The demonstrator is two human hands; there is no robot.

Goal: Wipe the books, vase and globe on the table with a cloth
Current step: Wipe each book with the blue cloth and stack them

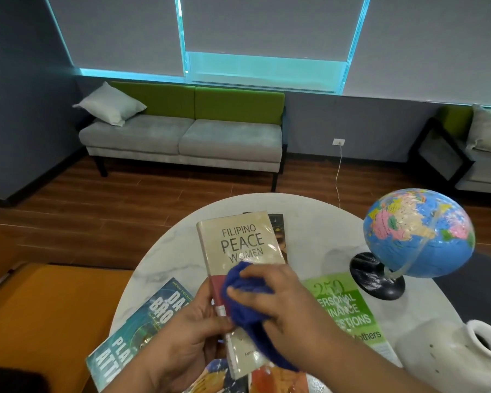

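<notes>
Round white marble-look surface, smooth with grey veins. Far left on it lies a teal paperback with a glossy cover, flat, partly tucked under the left hand. That hand comes in from the bottom edge and grips the lower left edge of the beige book, thumb lying across the front cover. The beige one reads "Filipino Peace Women" and is wrapped in shiny clear plastic; it points away from the person, and I can't tell if its far end touches anything. A dark book peeks out from behind its top right corner. The fuzzy blue cloth is bunched up on the lower half of the beige cover, and the right hand has its fingers curled over the top of it, pressing it on the book, wrist coming in from the lower right. Below the hands there's a colourful cover, orange and red. Right of that is a flat green book, then one glossy plastic globe on a round black base, then one matte white speckled vase, round-bellied, at the right edge. Count: five books for sure, one cloth, one globe, one vase, two hands
</notes>
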